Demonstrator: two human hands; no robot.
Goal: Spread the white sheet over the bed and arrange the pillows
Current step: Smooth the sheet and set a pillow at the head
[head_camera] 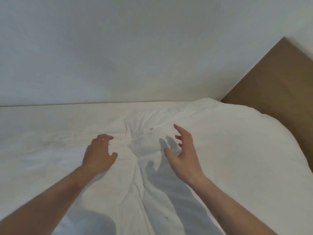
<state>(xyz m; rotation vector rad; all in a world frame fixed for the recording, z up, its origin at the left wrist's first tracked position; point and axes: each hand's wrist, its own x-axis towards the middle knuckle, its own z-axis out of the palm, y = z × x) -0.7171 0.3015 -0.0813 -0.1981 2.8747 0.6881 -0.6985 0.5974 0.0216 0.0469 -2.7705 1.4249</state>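
Observation:
The white sheet [50,150] covers the bed across the lower half of the view, bunched into creases at its middle. My left hand [99,153] rests on the sheet just left of the creases, fingers curled into the fabric. My right hand [183,153] hovers slightly above the sheet to the right of the creases, fingers spread, casting a shadow on the cloth. A rounded white bulge, seemingly a pillow [245,133] under or part of the bedding, rises at the right.
A plain white wall [118,48] runs along the bed's far edge. A brown wooden headboard [279,85] stands at the right behind the bulge.

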